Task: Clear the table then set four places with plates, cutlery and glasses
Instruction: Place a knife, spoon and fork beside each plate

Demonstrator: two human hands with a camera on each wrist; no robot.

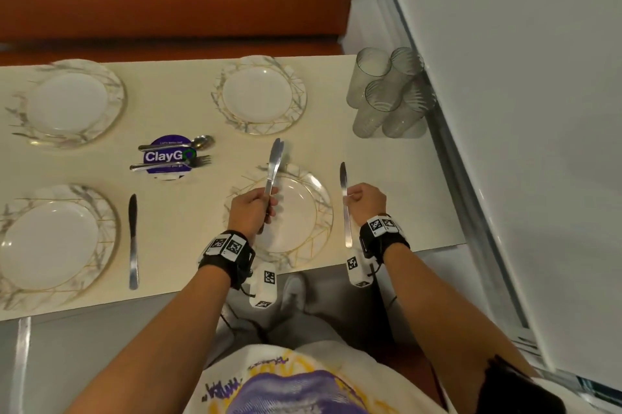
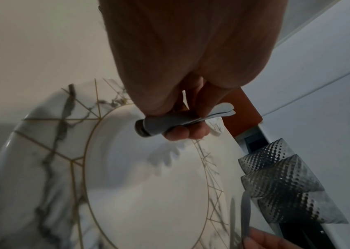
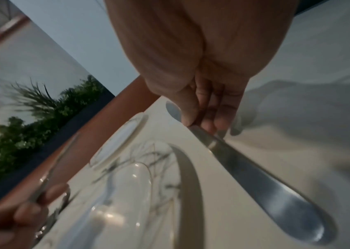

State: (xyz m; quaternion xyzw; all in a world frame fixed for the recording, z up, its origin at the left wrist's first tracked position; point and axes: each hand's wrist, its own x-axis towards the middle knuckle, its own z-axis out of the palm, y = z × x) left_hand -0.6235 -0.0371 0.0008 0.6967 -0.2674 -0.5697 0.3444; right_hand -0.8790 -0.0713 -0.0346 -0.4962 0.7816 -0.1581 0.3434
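My left hand (image 1: pixel 253 208) hiding the near plate's (image 1: pixel 303 211) left rim, how many knives (image 1: pixel 274 166) it grips unclear, near-left plate (image 1: pixel 50 242) cut off by the picture's edge, sticker's (image 1: pixel 167 157) small print unreadable under spoon (image 1: pixel 181 143) and fork (image 1: pixel 175 163)

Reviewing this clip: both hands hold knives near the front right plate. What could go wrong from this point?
1. The left hand grips two knives together above the near plate; one could slip and strike it.
2. The right hand pinches its knife close to the table's near edge; set down carelessly, it might fall off.
3. The four glasses stand bunched at the far corner, so reaching there could topple them.
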